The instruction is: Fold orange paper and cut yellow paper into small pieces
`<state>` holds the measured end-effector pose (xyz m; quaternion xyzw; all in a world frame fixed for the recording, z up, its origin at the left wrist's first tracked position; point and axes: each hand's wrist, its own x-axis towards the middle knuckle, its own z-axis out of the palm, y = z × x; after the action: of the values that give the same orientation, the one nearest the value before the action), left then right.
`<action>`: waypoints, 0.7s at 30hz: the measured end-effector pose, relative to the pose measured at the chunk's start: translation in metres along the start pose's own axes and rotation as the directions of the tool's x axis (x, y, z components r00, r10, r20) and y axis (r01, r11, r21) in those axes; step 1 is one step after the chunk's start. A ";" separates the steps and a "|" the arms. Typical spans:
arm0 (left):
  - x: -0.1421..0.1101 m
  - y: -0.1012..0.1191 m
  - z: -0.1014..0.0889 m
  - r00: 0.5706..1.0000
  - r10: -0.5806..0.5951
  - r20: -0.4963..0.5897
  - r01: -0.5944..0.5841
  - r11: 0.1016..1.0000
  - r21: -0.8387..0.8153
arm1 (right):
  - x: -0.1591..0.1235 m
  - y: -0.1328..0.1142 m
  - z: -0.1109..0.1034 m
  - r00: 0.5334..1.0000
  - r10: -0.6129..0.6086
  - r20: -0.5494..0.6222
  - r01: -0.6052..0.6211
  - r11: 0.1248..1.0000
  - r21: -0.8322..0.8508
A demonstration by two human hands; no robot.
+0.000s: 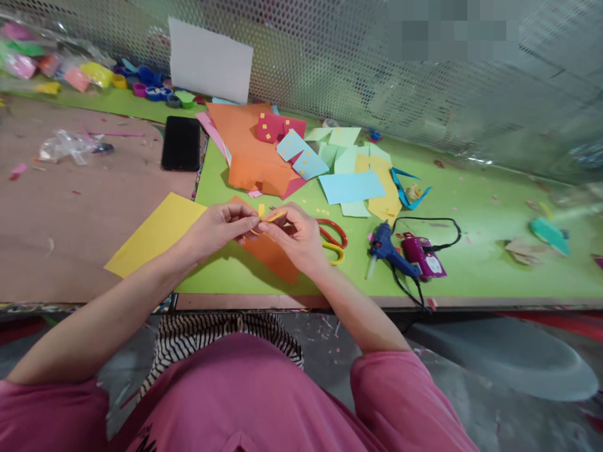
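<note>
My left hand (220, 227) and my right hand (296, 237) meet above the table's front edge, fingers pinched together on a small yellow paper strip (269, 215) between them. Under the hands lies an orange paper piece (271, 256) on the green mat (471, 251). A yellow paper sheet (153, 233) lies flat just left of my left hand. Scissors (334, 242) with red and yellow handles rest right behind my right hand.
A blue glue gun (389, 250) with a black cord and a purple object (421, 256) lie right of the scissors. Coloured paper sheets (301, 160) pile up at the back centre, a black phone (181, 143) at the left, small tubs (151, 91) far left, white card (210, 61) against mesh.
</note>
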<state>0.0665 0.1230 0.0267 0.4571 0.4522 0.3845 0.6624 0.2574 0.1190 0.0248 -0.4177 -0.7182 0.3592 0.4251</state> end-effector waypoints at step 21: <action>-0.005 0.002 0.006 1.000 0.012 0.003 -0.012 0.995 0.094 | 0.005 0.007 0.000 0.980 0.197 0.023 -0.198 0.962 0.186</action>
<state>0.0708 0.1171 0.0311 0.4911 0.4661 0.3661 0.6384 0.2580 0.1258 0.0205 -0.4447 -0.6368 0.4667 0.4231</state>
